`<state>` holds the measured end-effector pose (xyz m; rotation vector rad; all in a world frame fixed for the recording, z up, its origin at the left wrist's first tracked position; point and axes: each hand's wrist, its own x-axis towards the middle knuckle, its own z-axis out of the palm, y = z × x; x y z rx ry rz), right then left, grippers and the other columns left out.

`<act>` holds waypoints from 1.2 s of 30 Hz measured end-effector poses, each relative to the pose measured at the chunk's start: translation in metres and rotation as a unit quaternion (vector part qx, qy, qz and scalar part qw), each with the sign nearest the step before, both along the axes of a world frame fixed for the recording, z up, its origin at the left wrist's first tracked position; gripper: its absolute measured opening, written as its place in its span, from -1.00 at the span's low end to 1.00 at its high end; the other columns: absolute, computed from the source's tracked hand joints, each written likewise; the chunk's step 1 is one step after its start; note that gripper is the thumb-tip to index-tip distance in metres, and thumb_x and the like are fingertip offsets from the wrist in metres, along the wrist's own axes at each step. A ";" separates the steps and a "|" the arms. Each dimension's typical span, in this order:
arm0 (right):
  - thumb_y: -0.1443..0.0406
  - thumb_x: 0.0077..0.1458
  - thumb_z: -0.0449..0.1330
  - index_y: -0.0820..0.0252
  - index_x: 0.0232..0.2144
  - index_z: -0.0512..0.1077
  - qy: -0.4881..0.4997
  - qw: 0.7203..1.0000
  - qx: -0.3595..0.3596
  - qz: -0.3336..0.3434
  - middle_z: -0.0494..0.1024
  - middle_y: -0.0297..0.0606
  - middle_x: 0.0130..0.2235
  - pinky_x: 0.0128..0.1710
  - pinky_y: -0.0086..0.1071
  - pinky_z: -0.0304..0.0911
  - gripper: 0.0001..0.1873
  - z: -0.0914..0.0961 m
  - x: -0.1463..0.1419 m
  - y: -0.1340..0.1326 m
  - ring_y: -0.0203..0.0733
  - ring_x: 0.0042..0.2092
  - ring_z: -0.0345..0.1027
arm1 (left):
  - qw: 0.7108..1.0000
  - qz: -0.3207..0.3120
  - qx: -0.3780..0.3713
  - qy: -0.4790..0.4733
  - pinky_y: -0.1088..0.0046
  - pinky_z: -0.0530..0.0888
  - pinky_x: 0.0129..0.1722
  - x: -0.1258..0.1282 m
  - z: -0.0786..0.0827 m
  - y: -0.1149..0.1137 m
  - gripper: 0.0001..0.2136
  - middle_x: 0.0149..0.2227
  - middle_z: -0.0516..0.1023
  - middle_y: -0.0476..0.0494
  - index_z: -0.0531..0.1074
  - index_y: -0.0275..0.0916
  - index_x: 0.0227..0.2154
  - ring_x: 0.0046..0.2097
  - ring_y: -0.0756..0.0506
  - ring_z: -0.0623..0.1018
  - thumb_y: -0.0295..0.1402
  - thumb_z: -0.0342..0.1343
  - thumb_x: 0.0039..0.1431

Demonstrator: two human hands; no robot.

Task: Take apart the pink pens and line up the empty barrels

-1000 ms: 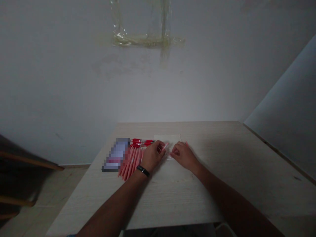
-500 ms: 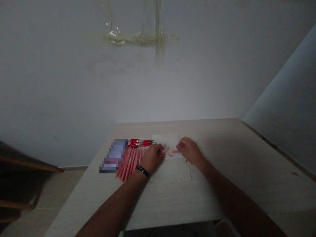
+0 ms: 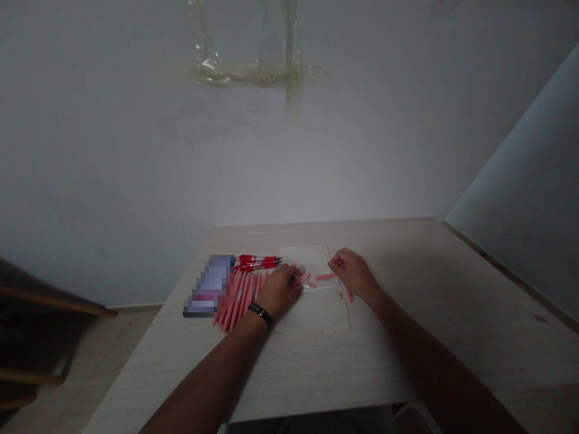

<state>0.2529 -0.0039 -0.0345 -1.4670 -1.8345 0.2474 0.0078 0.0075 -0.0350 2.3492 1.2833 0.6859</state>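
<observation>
My left hand [image 3: 280, 288], with a black band at the wrist, is closed on a slim pink pen part [image 3: 303, 279] above a pale sheet [image 3: 312, 316]. My right hand [image 3: 355, 274] is over the sheet's right edge, thumb and fingers pinched together; whatever is between them is too small to make out. Just left of its fingertips lies a short pink piece [image 3: 324, 276]. Another pink piece [image 3: 348, 295] shows below that hand. Several pink pens [image 3: 237, 304] lie side by side left of my left hand, partly covered by it.
Several red pens [image 3: 257, 261] with clear parts lie behind the pink ones. A blurred-out phone-like device [image 3: 210, 286] is at the left of the wooden table [image 3: 280, 374]. The wall [image 3: 289, 169] rises behind the table, with yellowed tape [image 3: 244, 75] stuck on it.
My right hand has shifted slightly to the right, away from the short pink piece, which shows more fully on the sheet. My left hand has stayed almost in place.
</observation>
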 end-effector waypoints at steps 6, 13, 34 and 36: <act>0.32 0.12 0.18 0.18 -0.48 0.38 0.003 1.000 0.008 -0.010 0.41 -0.35 -0.42 -0.35 -0.44 0.11 -0.86 0.005 0.018 0.003 -0.28 -0.38 0.25 | 0.997 0.045 0.007 -0.067 0.40 0.38 -0.27 -0.006 0.009 0.007 -0.81 -0.27 0.54 -0.15 0.50 -0.24 -0.20 -0.28 -0.09 0.49 -0.28 0.13 0.17; 0.33 0.11 0.14 0.18 -0.49 0.36 -0.045 0.999 -0.011 0.005 0.37 -0.37 -0.48 -0.41 -0.44 0.03 -0.86 0.010 0.033 0.002 -0.30 -0.44 0.21 | 0.982 0.093 0.013 -0.164 0.46 0.33 -0.36 -0.022 0.027 0.020 -0.80 -0.40 0.50 -0.06 0.44 -0.25 -0.38 -0.37 -0.05 0.46 -0.22 0.06 0.21; 0.13 0.19 0.08 0.18 -0.67 0.16 -0.037 0.999 -0.002 -0.020 0.16 -0.44 -0.65 -0.50 -0.44 -0.08 -0.55 0.007 0.030 0.002 -0.36 -0.56 0.04 | 0.985 0.097 -0.015 -0.143 0.49 0.28 -0.45 -0.021 0.028 0.018 -0.71 -0.55 0.43 0.01 0.41 -0.25 -0.47 -0.45 -0.03 0.42 -0.14 0.01 0.22; 0.13 0.19 0.08 0.18 -0.67 0.17 -0.037 0.999 -0.003 -0.020 0.16 -0.45 -0.65 -0.50 -0.45 -0.07 -0.55 0.007 0.030 0.001 -0.37 -0.57 0.04 | 0.985 0.096 -0.025 -0.144 0.49 0.29 -0.45 -0.021 0.028 0.017 -0.72 -0.54 0.45 0.01 0.42 -0.25 -0.44 -0.46 -0.02 0.43 -0.16 0.00 0.23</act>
